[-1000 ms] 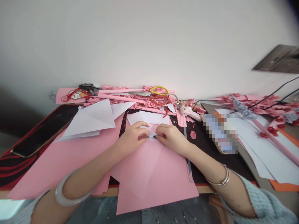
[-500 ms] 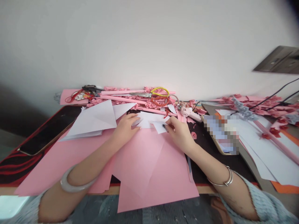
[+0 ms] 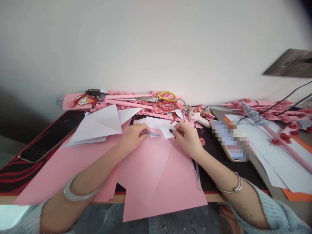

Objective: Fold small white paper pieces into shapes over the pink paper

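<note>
My left hand is closed in a pinch on a small pointed piece of paper, greyish in the shade and seemingly folded. Its tip points right, toward a small white paper square that my right hand pinches by its right edge. Both pieces are just above a large pink sheet. Behind them lies a white paper strip. Whether the two small pieces touch, I cannot tell.
White sheets lie at left beside a dark phone. Scissors rest on pink paper flower stems at the back. A pale glue gun and a lit phone are at right, near a stack of white paper.
My left hand has shifted a little right and down, its fingers closing so the pointed paper sticks out. The white square in my right hand has moved up slightly.
</note>
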`<state>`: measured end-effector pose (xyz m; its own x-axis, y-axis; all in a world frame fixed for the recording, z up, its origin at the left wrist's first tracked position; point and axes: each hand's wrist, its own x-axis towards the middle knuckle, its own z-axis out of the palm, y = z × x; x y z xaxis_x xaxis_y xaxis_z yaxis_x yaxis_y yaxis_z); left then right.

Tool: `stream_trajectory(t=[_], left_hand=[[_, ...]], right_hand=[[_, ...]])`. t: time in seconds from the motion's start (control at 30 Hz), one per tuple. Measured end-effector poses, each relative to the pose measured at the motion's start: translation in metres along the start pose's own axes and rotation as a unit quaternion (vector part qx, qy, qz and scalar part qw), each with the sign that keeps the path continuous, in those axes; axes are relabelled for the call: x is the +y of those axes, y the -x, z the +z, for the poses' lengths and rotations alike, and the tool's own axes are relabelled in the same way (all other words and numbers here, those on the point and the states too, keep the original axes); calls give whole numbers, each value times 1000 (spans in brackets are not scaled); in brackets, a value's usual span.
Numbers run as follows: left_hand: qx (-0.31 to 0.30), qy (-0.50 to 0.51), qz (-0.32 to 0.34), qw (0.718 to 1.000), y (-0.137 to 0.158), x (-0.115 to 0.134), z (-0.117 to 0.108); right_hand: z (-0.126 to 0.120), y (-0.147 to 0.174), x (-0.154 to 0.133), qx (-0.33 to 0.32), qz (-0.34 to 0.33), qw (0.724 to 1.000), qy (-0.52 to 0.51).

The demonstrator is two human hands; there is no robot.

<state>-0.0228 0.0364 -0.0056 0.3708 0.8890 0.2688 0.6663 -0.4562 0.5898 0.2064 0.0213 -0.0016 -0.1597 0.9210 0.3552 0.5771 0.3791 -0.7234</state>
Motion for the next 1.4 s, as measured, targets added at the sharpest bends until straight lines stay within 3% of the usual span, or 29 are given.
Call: stream_trajectory(t=[0.3,0.47,0.6,0.8,0.93,1.23,1.4], left_hand=[[-10,13,50,999,0,-3,3],[-14,25,81,996,2,-2,4],[-18,91,81,992,5,9,2],[-66,301,-27,951,7,16,2],[-84,377,-111,916,6,13,5],[-99,470,-139,866,8,15,6],[-114,479,-114,863,9,16,6]], right_hand=[[-1,-1,0,-78,-9,997,-7],[0,-2,1,-89,-6,996,23],[0,-3,3,-76,-3,997,33],[-1,-4,4,-41,27,998,40],[-2,-4,3,-38,32,998,36],[1,-1,-3,-48,33,998,13],[2,1,-7,-73,38,997,2]])
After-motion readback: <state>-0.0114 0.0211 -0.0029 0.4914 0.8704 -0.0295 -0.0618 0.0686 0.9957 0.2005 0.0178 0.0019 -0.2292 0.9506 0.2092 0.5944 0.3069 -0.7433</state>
